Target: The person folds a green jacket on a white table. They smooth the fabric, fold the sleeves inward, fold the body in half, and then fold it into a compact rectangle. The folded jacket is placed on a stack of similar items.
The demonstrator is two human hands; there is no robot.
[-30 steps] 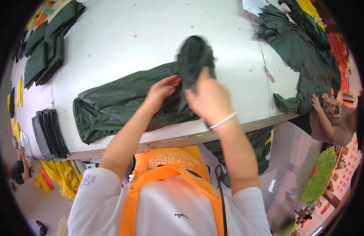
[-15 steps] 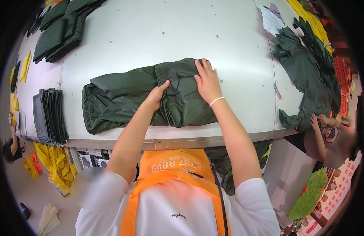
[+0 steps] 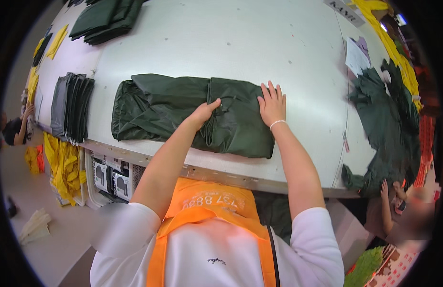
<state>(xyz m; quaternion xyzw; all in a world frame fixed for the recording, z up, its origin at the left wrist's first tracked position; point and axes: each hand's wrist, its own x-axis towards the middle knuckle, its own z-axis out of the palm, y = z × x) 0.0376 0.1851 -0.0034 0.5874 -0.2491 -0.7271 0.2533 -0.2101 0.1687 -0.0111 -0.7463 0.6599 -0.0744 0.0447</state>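
A dark green folded garment (image 3: 166, 105) of thin, shiny cloth lies lengthwise before me on the white table. Its right part is doubled over the rest, with layered edges near the middle. My left hand (image 3: 204, 115) is at those edges, thumb on top of the cloth and the other fingers tucked out of sight, gripping the fold. At the upper right corner my right hand (image 3: 272, 105) rests flat with its fingers spread, partly on the garment and partly past its right edge. Loose wrinkles run across the garment's left end.
To the left stands a row of folded dark pieces (image 3: 72, 107), with a dark green stack (image 3: 106, 21) farther back. Loose green cloth (image 3: 382, 110) covers the right side, near a small pink-handled tool (image 3: 346, 142) and paper (image 3: 357, 56). Another person's hands (image 3: 391, 190) touch that cloth.
The garment's folded right part has been spread flatter and squarer. My right hand has moved to its right edge with fingers wider apart; my left stays at the fold. The whole view has tilted.
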